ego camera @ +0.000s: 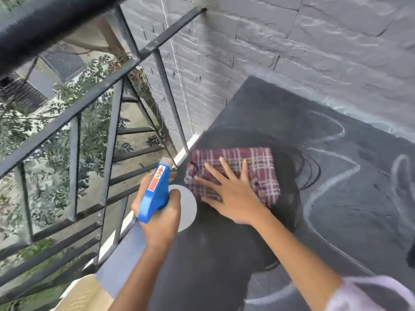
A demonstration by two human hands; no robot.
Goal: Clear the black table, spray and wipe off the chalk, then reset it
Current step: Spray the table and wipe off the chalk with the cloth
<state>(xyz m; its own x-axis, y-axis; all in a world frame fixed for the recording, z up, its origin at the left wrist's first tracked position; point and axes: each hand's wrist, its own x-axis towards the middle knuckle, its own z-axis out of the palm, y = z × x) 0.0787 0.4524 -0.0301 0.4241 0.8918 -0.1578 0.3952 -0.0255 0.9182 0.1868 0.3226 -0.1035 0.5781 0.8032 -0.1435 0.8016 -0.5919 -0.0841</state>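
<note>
Both hands are busy at centre frame: the left hand (160, 217) is wrapped tight around a blue spray bottle (155, 194), while the right hand (233, 194) lies flat, fingers spread, pressing a folded plaid cloth (253, 167) onto the black worktop (224, 254). White chalk (332, 185) swirls cover the worktop's right side; a metal railing (74, 140) fills the left.

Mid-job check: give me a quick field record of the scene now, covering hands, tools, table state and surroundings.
left hand: gripping blue spray bottle, held off the table's left edge
right hand: flat, fingers spread, pressing plaid cloth
cloth: folded, lying on black table
table: chalk lines remain on right side; area near cloth looks darker, wiped
surroundings: metal railing left, grey brick wall behind
</note>
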